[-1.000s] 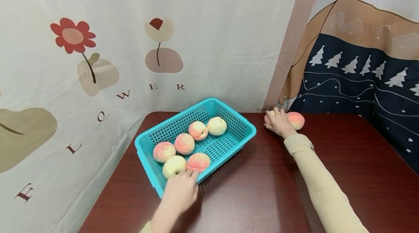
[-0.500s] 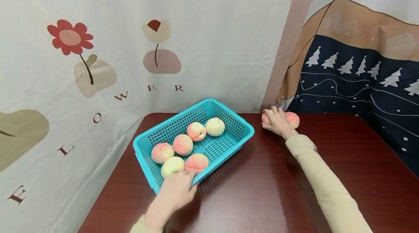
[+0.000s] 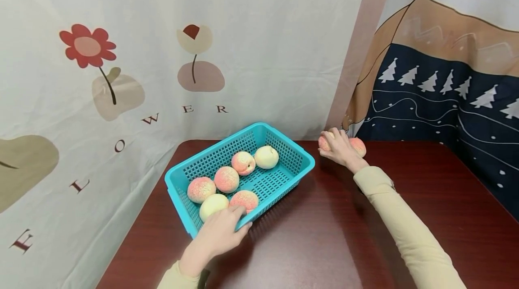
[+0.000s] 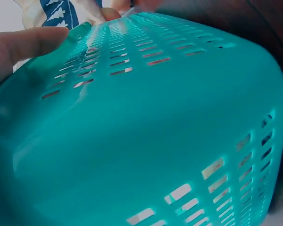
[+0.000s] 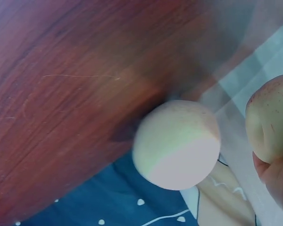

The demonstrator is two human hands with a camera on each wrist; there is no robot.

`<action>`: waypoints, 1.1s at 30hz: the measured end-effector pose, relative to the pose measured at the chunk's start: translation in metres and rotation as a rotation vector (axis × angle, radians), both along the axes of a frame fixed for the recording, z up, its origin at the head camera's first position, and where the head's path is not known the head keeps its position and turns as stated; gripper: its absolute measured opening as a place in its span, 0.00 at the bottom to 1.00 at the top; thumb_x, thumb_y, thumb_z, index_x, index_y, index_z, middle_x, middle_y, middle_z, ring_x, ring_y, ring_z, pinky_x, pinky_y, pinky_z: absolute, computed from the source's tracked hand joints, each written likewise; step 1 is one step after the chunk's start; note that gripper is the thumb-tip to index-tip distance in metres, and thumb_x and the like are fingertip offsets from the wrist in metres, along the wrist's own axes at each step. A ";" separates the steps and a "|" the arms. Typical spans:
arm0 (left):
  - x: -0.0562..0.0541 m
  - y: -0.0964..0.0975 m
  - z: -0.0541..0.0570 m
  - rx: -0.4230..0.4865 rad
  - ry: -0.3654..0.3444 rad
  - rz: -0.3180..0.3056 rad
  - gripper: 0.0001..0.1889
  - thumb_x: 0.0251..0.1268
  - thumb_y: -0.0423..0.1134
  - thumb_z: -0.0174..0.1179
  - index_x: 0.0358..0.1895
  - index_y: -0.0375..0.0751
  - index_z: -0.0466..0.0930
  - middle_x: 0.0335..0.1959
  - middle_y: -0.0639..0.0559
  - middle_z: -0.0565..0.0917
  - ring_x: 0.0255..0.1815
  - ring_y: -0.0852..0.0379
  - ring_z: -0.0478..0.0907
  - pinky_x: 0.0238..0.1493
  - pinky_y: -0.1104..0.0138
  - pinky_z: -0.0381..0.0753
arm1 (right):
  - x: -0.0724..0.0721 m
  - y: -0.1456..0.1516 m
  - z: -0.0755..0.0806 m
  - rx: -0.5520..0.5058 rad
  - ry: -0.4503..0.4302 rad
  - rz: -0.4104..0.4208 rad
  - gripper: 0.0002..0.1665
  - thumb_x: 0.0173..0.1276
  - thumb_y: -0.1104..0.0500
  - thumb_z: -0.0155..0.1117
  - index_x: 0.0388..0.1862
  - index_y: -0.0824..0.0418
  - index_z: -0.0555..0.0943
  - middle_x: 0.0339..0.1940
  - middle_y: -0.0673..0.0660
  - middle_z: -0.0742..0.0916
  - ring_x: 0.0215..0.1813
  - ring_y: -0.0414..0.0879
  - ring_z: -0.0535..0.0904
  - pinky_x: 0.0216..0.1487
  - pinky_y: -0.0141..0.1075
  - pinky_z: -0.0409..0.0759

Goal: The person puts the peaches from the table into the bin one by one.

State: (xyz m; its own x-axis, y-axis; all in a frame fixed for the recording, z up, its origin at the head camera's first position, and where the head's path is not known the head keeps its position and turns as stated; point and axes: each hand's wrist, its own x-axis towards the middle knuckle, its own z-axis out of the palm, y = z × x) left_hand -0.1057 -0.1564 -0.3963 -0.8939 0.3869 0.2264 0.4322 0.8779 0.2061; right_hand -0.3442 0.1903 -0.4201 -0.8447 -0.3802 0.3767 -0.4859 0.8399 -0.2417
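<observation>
My left hand [image 3: 220, 232] grips the near rim of a turquoise plastic basket [image 3: 306, 167] in the head view. In the left wrist view a thumb [image 4: 40, 42] lies along the rim, and the basket wall [image 4: 146, 113] fills most of the picture. Several peaches, pink and pale cream, lie inside, among them a pink peach [image 3: 244, 200] near that hand. At the table's back edge my right hand [image 3: 341, 148] holds a peach [image 3: 324, 143], also seen as a pale peach [image 5: 271, 122] in the right wrist view. Another peach [image 3: 358, 146] lies just right of the hand.
The dark red wooden table [image 3: 308, 239] extends in front of and right of the basket. Behind it hangs a white printed cloth [image 3: 267, 54], with a navy cloth bearing white trees [image 3: 417, 99] at the right.
My right hand and the peach it holds have shifted slightly left; the peach beside it has also moved a little left. The left hand has shifted slightly at the rim, and the basket stays put.
</observation>
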 end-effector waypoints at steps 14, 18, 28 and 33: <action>-0.015 -0.028 0.040 0.138 -0.073 0.272 0.09 0.63 0.48 0.57 0.32 0.48 0.76 0.23 0.58 0.78 0.23 0.62 0.72 0.24 0.68 0.71 | 0.005 -0.011 0.011 -0.015 0.002 0.037 0.31 0.59 0.48 0.64 0.58 0.61 0.73 0.55 0.67 0.74 0.54 0.61 0.67 0.55 0.54 0.68; -0.026 -0.057 0.049 0.113 0.053 0.523 0.15 0.64 0.46 0.55 0.41 0.35 0.75 0.34 0.40 0.80 0.29 0.43 0.77 0.24 0.54 0.76 | 0.006 -0.014 0.015 -0.010 0.012 0.049 0.30 0.59 0.47 0.64 0.58 0.59 0.73 0.56 0.66 0.74 0.56 0.61 0.67 0.56 0.54 0.68; -0.052 -0.104 0.034 0.158 -0.006 0.854 0.23 0.62 0.41 0.51 0.42 0.17 0.61 0.36 0.22 0.68 0.36 0.24 0.71 0.29 0.40 0.74 | 0.015 -0.024 0.026 0.000 0.024 0.103 0.30 0.61 0.48 0.63 0.58 0.60 0.73 0.57 0.66 0.73 0.56 0.61 0.66 0.55 0.54 0.70; -0.066 -0.115 0.026 0.157 -0.139 0.877 0.21 0.63 0.40 0.46 0.41 0.17 0.62 0.33 0.23 0.72 0.35 0.25 0.75 0.30 0.43 0.76 | 0.019 -0.026 0.031 0.000 0.030 0.104 0.30 0.61 0.48 0.63 0.58 0.60 0.72 0.58 0.66 0.73 0.57 0.61 0.66 0.55 0.54 0.70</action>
